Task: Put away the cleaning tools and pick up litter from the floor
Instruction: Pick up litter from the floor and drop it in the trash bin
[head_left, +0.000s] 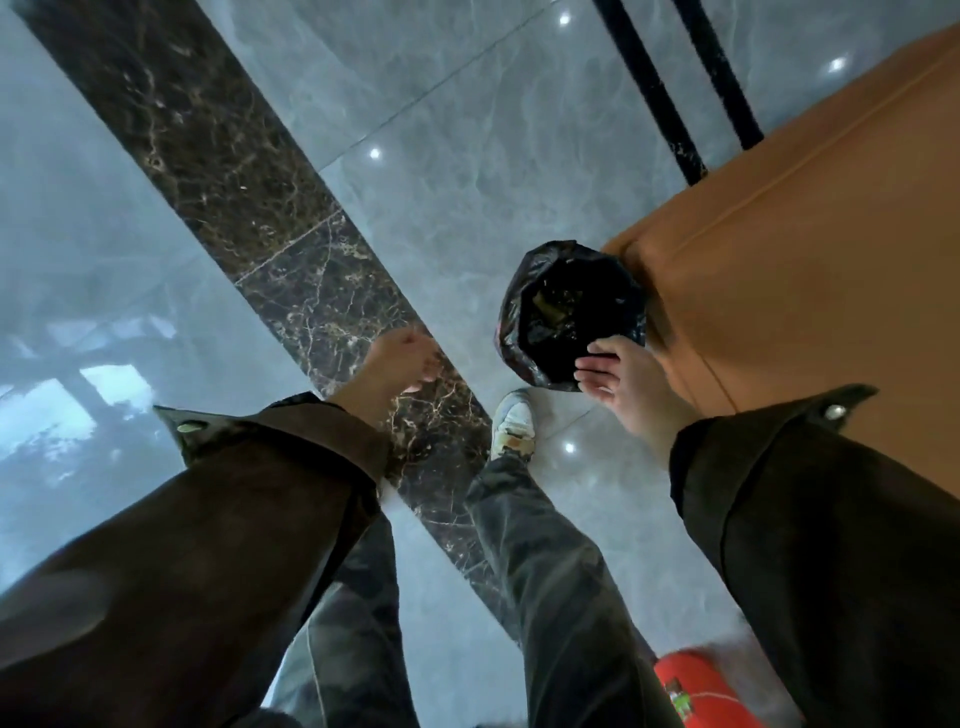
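- Head view: the right hand (623, 387) pinches the near rim of a bin (571, 306) lined with a black bag, thumb over the edge, fingers beneath.
- Bin is right of centre, just beside a brown cabinet (805, 234).
- Left hand (402, 364) hangs over the dark floor strip (234, 171), fingers loosely curled, nothing visible in it.

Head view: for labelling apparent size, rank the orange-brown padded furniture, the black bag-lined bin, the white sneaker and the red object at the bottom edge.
Largest to smallest:
1. orange-brown padded furniture, though cropped
2. black bag-lined bin
3. red object, cropped and nearer the camera, so unsure
4. white sneaker
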